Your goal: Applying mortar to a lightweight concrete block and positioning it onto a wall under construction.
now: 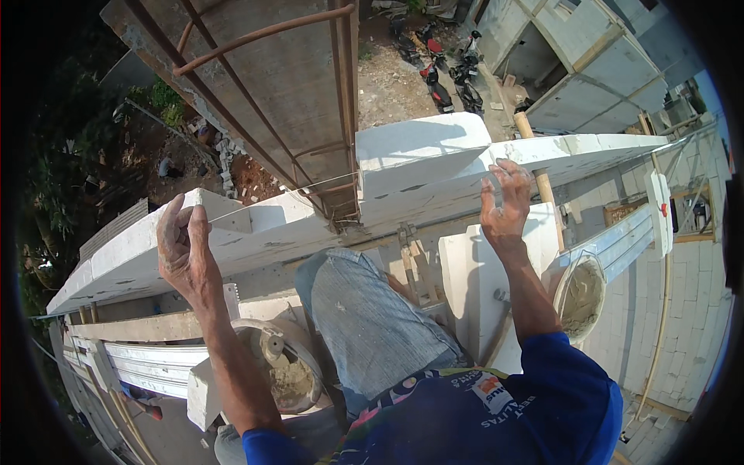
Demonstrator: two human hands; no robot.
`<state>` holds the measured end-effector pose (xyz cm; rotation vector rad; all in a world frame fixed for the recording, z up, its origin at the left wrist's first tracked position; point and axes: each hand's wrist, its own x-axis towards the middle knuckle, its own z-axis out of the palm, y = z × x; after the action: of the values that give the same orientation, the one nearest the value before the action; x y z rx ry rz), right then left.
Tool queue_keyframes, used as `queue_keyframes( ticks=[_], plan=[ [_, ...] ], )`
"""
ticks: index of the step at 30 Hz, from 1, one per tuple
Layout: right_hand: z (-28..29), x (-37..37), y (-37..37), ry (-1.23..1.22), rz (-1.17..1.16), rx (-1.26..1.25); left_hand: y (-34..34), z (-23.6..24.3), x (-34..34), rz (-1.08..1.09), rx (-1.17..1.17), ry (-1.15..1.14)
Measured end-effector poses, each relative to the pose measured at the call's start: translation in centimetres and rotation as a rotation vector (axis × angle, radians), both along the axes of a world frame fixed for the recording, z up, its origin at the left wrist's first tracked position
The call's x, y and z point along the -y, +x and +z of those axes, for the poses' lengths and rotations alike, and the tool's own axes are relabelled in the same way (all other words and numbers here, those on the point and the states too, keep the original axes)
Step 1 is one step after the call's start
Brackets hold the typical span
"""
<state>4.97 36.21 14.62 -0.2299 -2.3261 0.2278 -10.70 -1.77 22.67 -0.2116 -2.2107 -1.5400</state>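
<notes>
My left hand point(184, 246) is raised at the left, beside the corner of a white block point(215, 204) on the wall. Its index finger and thumb are apart, the other fingers curled, and I see nothing held. A thin string point(271, 198) runs from near that thumb across to the rebar column; whether the hand touches it I cannot tell. On the right, my right hand point(508, 205) hovers by the white block wall point(573, 153), fingers loosely bent and apart, with nothing visible in them. Another white block point(422, 147) sits on top of the wall between the hands.
Rusty rebar point(263, 35) rises against a board in the middle. Beside my legs stand a mortar bucket point(314, 364) with a tool in it and another bucket point(602, 291). White blocks point(461, 271) lean near my knee. Beyond the wall, the ground with motorcycles point(438, 77) lies far below.
</notes>
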Motion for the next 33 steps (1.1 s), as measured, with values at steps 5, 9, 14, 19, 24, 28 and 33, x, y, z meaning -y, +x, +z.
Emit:
queue_keyframes(
  ticks=[5,9,14,19,24,28,33],
  plan=[
    [0.1,2.3,-0.5,-0.087,-0.022,0.021,0.6,1.1,0.2,0.074,-0.007,0.028],
    [0.0,4.5,1.0,-0.183,0.055,-0.011,1.5,0.2,-0.2,-0.067,0.051,0.025],
    [-0.3,8.2,1.6,-0.27,0.119,-0.006,3.3,-2.2,-0.7,-0.372,0.215,0.197],
    [-2.4,8.9,2.5,-0.326,0.184,0.039,3.5,-4.2,-1.3,-0.465,0.328,0.22],
    [-2.9,8.0,3.1,-0.355,0.142,0.051,3.9,-3.9,-1.2,-0.456,0.359,0.201],
    [-3.4,8.0,3.3,-0.382,0.133,0.086,3.9,-4.2,-1.2,-0.424,0.383,0.191],
    [-3.1,8.4,2.7,-0.449,0.155,0.094,3.9,-2.8,-0.8,-0.386,0.364,0.203]
  ],
)
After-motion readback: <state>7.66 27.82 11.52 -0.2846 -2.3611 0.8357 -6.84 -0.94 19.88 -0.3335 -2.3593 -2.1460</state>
